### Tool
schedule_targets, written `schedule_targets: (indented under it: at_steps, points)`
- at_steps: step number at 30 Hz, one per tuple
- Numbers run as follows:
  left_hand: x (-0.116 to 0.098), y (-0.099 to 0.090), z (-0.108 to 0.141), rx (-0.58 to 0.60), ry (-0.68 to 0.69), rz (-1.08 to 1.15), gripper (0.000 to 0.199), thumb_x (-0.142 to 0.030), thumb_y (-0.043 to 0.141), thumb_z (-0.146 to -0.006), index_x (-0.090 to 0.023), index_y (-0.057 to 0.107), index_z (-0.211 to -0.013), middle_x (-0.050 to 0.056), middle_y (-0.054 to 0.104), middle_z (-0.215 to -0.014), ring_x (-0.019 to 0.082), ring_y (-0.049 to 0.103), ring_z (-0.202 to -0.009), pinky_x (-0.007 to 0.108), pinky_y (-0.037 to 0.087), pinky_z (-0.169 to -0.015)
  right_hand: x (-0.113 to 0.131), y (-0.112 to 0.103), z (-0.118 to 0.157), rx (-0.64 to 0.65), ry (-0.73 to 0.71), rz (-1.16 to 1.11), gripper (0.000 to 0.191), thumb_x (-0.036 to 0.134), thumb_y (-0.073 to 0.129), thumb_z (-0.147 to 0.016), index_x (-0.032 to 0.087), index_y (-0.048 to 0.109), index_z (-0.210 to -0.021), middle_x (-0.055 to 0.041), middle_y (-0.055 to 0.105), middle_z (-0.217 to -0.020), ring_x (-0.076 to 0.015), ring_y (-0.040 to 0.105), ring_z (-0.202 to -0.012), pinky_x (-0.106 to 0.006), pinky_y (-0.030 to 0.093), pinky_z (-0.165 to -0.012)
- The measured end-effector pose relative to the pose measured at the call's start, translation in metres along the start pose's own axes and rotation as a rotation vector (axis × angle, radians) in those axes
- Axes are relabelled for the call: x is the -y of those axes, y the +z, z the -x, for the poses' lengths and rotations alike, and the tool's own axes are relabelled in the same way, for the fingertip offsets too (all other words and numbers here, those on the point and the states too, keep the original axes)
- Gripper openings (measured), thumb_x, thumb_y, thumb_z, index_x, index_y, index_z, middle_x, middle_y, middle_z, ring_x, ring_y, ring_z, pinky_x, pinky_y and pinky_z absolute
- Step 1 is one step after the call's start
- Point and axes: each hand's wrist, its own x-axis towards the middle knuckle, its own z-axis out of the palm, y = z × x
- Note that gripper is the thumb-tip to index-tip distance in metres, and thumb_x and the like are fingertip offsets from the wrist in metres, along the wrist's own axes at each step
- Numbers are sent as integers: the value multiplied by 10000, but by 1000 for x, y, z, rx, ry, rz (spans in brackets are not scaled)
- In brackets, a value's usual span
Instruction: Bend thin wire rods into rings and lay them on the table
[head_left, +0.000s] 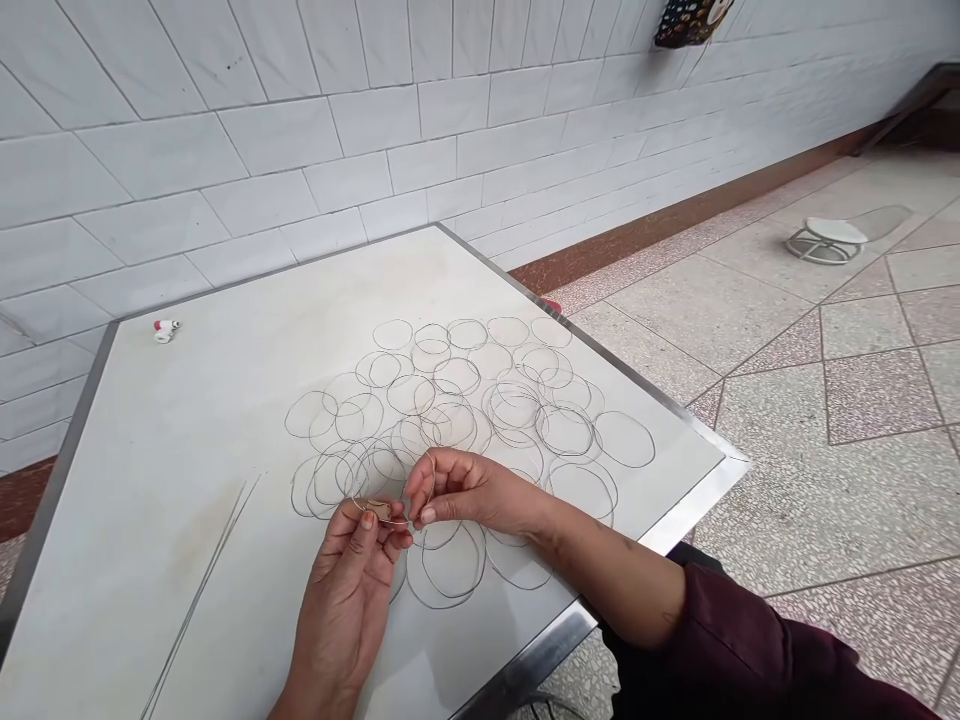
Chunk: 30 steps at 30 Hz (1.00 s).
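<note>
Both my hands meet over the near part of a white table (225, 400). My left hand (356, 565) pinches a thin wire ring (433, 470), with a small brownish piece (377, 509) between its fingers. On the other side of the same ring, my right hand (457, 490) has its thumb and fingers closed on the wire near the left fingertips. Many thin wire rings (626, 439) lie flat and overlapping beyond and beneath my hands. Several straight wires (199, 595) lie to the left of my left hand.
A small red and white object (165, 330) sits at the table's far left. White tiled wall (270, 150) borders the far side. On the floor at right stands a low round stool (829, 240). A patterned bag (690, 22) hangs on the wall.
</note>
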Motion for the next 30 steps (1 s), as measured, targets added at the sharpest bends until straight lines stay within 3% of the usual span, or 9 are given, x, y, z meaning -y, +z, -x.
schedule_targets:
  at_steps: [4,11,22,30]
  points:
    - [3,-2,-1,36,29,9,124,-330,772,-816,-234,694,-831,30,675,-910,184,614,-937,305,525,-827,-1,-1,-2,-49,17,-15,299,274,849,-761,155,647,-946,13,705,-817,-94,669,-750,-267,532,-780]
    - [4,-4,-3,34,19,5,160,-338,776,-804,-229,662,-779,12,630,-807,163,593,-822,315,509,-862,-1,-5,0,-137,16,25,312,323,851,-752,173,650,-937,26,660,-802,-90,614,-712,-259,495,-743]
    - [2,-2,-2,12,-17,-5,158,-320,779,-796,-224,657,-766,12,610,-801,166,582,-826,314,501,-869,2,-6,2,-248,61,-52,336,439,802,-800,168,657,-937,15,611,-823,-91,583,-696,-283,494,-753]
    - [0,0,-2,-16,-23,-51,204,-357,804,-768,-222,651,-770,21,603,-808,179,575,-826,299,500,-771,0,-7,4,-265,36,209,288,460,680,-895,193,618,-983,26,578,-795,-108,591,-702,-314,518,-771]
